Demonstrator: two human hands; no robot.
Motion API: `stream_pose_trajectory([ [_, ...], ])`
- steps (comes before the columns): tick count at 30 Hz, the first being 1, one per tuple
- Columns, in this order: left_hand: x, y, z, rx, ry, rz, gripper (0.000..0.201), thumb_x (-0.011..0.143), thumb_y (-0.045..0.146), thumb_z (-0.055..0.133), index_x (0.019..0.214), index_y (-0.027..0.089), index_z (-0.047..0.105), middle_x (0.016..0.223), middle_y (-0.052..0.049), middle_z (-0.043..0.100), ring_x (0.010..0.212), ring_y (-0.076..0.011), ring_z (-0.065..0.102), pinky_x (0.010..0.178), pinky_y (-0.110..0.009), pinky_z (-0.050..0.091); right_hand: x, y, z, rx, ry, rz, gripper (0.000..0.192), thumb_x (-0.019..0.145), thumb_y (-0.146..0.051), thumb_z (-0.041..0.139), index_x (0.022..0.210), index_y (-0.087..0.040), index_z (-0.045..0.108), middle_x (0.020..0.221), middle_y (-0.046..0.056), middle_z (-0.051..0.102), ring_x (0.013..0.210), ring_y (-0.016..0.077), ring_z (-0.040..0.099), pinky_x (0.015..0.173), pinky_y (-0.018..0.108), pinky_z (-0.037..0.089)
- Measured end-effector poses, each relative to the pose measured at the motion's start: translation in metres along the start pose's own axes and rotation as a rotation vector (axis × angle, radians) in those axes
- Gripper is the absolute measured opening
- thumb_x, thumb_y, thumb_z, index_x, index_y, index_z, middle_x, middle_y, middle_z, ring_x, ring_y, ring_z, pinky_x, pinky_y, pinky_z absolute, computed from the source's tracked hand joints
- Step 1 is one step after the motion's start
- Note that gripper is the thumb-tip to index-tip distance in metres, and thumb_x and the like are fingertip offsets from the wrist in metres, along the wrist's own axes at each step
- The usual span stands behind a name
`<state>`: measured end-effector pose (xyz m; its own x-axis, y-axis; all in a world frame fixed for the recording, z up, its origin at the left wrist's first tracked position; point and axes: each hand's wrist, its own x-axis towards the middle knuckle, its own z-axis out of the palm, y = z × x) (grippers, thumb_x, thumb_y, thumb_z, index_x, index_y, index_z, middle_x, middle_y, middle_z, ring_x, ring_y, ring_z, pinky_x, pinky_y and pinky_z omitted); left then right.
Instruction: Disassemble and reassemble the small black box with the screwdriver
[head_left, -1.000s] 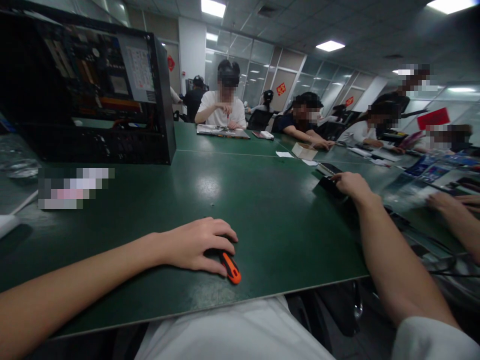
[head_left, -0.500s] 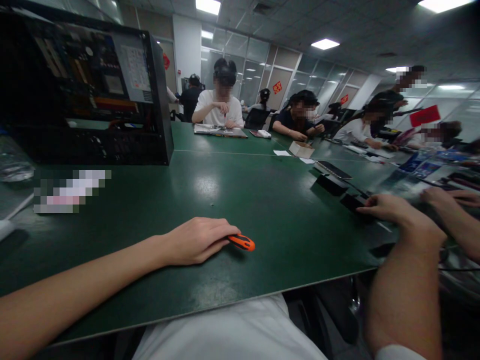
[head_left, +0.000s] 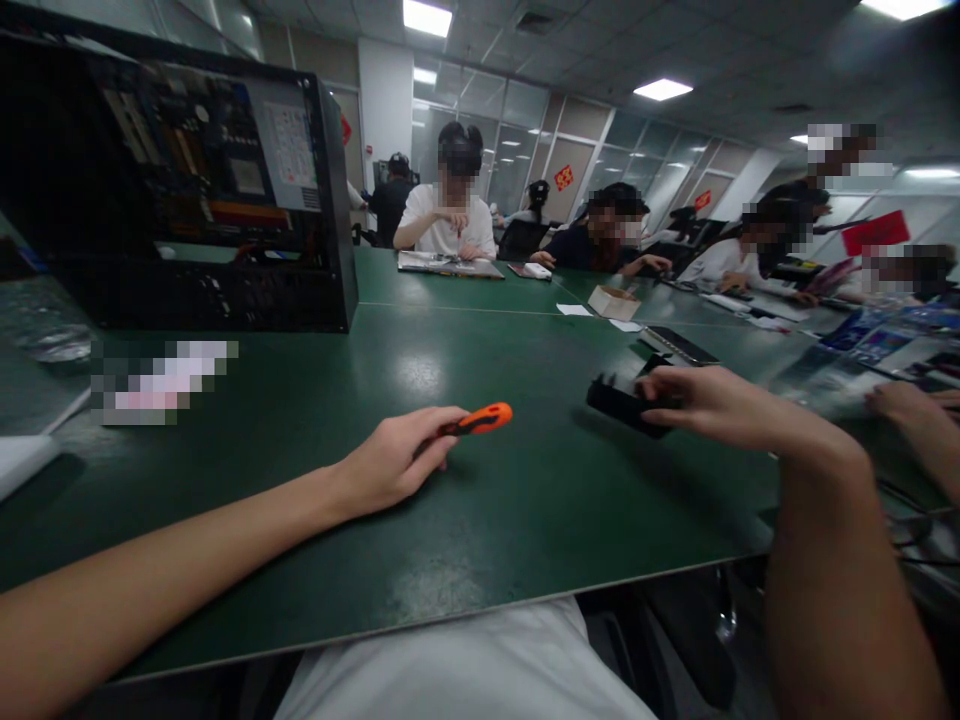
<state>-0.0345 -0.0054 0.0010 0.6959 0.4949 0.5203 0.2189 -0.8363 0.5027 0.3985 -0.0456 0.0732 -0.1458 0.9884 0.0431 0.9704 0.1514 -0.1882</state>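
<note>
My left hand (head_left: 394, 460) rests on the green table (head_left: 480, 500) and grips an orange-handled tool (head_left: 476, 420), its orange end raised and pointing right. My right hand (head_left: 701, 400) reaches over the table's right side and holds a flat black part (head_left: 622, 405) just above the surface. The two hands are about a hand's width apart. What kind of part the black piece is cannot be made out.
An open black computer case (head_left: 187, 190) stands at the back left. A black device (head_left: 679, 345) and a small cardboard box (head_left: 613, 300) lie beyond my right hand. Another person's hand (head_left: 911, 405) works at the right edge. Several seated people are at the far end.
My left hand lifted the orange tool off the table and tilted its end up. My right hand moved left and brought the black part over the green table.
</note>
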Motion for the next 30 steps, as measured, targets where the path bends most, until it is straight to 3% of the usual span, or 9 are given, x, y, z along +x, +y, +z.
stream_pose_trajectory([
  [2, 0.001, -0.001, -0.003, -0.004, 0.117, -0.092, 0.035, 0.104, 0.028, 0.048, 0.135, 0.016, 0.057, 0.079, -0.001, 0.070, 0.061, -0.0128, 0.064, 0.068, -0.025, 0.054, 0.008, -0.056, 0.006, 0.036, -0.004, -0.273, 0.019, 0.085, -0.043, 0.066, 0.089, -0.026, 0.058, 0.090, 0.001, 0.071, 0.077, 0.0200, 0.064, 0.069, 0.030, 0.045],
  [5, 0.005, -0.002, -0.007, 0.001, 0.283, -0.206, 0.037, 0.101, 0.033, 0.052, 0.133, 0.016, 0.063, 0.089, -0.003, 0.073, 0.065, -0.0137, 0.064, 0.066, -0.025, 0.052, 0.025, -0.125, 0.023, 0.085, -0.083, -0.521, 0.011, 0.084, -0.030, 0.066, 0.091, -0.027, 0.059, 0.094, 0.000, 0.070, 0.079, 0.0190, 0.063, 0.069, 0.030, 0.044],
  [9, 0.008, -0.004, -0.005, -0.088, 0.333, -0.255, 0.038, 0.099, 0.035, 0.058, 0.131, 0.017, 0.067, 0.111, -0.007, 0.075, 0.078, -0.0165, 0.068, 0.072, -0.026, 0.053, 0.043, -0.167, 0.044, 0.129, -0.181, -0.689, 0.009, 0.083, -0.024, 0.068, 0.087, -0.026, 0.060, 0.085, -0.001, 0.067, 0.073, 0.0167, 0.060, 0.066, 0.029, 0.044],
  [12, 0.007, -0.004, -0.002, -0.099, 0.307, -0.237, 0.035, 0.098, 0.031, 0.060, 0.129, 0.016, 0.069, 0.111, -0.008, 0.075, 0.078, -0.0160, 0.066, 0.069, -0.025, 0.050, 0.052, -0.170, 0.053, 0.287, -0.125, -0.682, 0.017, 0.088, -0.038, 0.068, 0.096, -0.026, 0.060, 0.098, 0.002, 0.070, 0.085, 0.0185, 0.064, 0.077, 0.032, 0.050],
  [14, 0.007, -0.001, 0.000, -0.059, 0.279, -0.215, 0.033, 0.098, 0.026, 0.059, 0.127, 0.017, 0.071, 0.101, -0.006, 0.074, 0.072, -0.0141, 0.062, 0.065, -0.024, 0.047, 0.057, -0.167, 0.061, 0.492, 0.014, -0.605, 0.032, 0.087, -0.046, 0.071, 0.109, -0.025, 0.060, 0.109, 0.004, 0.070, 0.096, 0.0207, 0.066, 0.085, 0.035, 0.053],
  [17, 0.009, 0.003, 0.001, -0.023, 0.238, -0.172, 0.031, 0.098, 0.023, 0.058, 0.126, 0.018, 0.072, 0.089, -0.003, 0.070, 0.065, -0.0122, 0.055, 0.062, -0.024, 0.043, 0.062, -0.163, 0.075, 0.764, 0.167, -0.532, 0.048, 0.084, -0.043, 0.075, 0.123, -0.021, 0.056, 0.106, 0.005, 0.071, 0.096, 0.0201, 0.068, 0.086, 0.034, 0.054],
  [22, 0.010, 0.004, 0.004, 0.003, 0.194, -0.144, 0.029, 0.099, 0.025, 0.057, 0.124, 0.018, 0.071, 0.091, -0.003, 0.069, 0.067, -0.0134, 0.057, 0.067, -0.026, 0.045, 0.061, -0.168, 0.091, 0.871, 0.228, -0.572, 0.030, 0.087, -0.038, 0.074, 0.110, -0.020, 0.067, 0.101, 0.003, 0.073, 0.094, 0.0174, 0.069, 0.088, 0.031, 0.054],
  [26, 0.012, 0.005, 0.005, 0.031, 0.140, -0.167, 0.040, 0.092, 0.030, 0.067, 0.130, 0.016, 0.065, 0.105, -0.006, 0.070, 0.081, -0.0180, 0.062, 0.077, -0.031, 0.049, 0.060, -0.171, 0.093, 1.029, 0.392, -0.491, 0.028, 0.090, -0.046, 0.070, 0.101, -0.020, 0.069, 0.093, 0.002, 0.071, 0.083, 0.0149, 0.068, 0.079, 0.029, 0.056],
  [30, 0.014, 0.005, 0.005, -0.036, -0.013, -0.171, 0.044, 0.086, 0.035, 0.075, 0.124, 0.016, 0.067, 0.118, -0.008, 0.072, 0.103, -0.0236, 0.067, 0.091, -0.035, 0.051, 0.066, -0.165, 0.088, 1.334, 0.515, -0.356, 0.039, 0.090, -0.059, 0.064, 0.092, -0.020, 0.063, 0.084, 0.000, 0.064, 0.063, 0.0104, 0.063, 0.055, 0.024, 0.053],
])
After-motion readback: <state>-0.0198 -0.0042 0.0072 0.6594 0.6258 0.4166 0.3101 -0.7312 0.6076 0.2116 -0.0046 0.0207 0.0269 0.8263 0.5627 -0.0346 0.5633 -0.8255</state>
